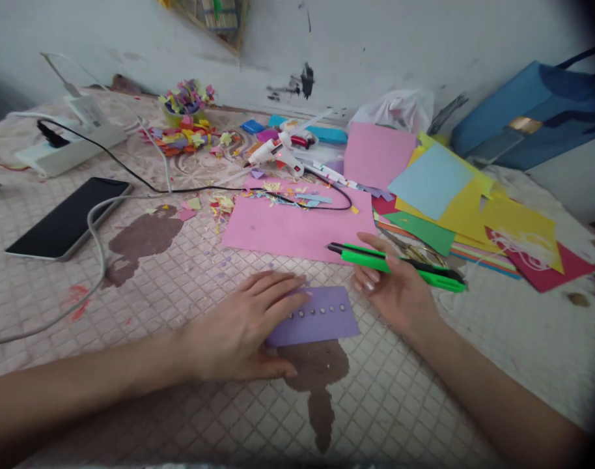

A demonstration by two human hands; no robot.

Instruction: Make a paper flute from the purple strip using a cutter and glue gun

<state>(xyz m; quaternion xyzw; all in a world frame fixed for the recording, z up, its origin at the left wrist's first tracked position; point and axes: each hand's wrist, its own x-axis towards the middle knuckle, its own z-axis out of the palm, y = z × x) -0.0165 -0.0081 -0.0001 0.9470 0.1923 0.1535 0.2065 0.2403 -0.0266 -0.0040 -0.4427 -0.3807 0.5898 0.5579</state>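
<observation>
The purple card (pixel 321 329) lies flat on the table (pixel 219 417) before you, a row of small round studs (pixel 312 311) across it; six show, and your left hand (pixel 239 319) may hide more. That hand lies over the card's nine o'clock side, fingers spread, with nothing seen in its grasp. Between two and three o'clock, your right hand (pixel 400 293) grips a green cutter (pixel 363 258), clear of the card. As far as it shows, the row looks done; you have no visible cut in the card, so any work with the cutter seems left. At twelve o'clock lies a pink sheet (pixel 288 231) bearing paper scraps (pixel 314 198), with a glue gun (pixel 264 154) beyond; coloured sheets (pixel 434 179) overlap at two, and a phone (pixel 68 218) lies toward ten.
</observation>
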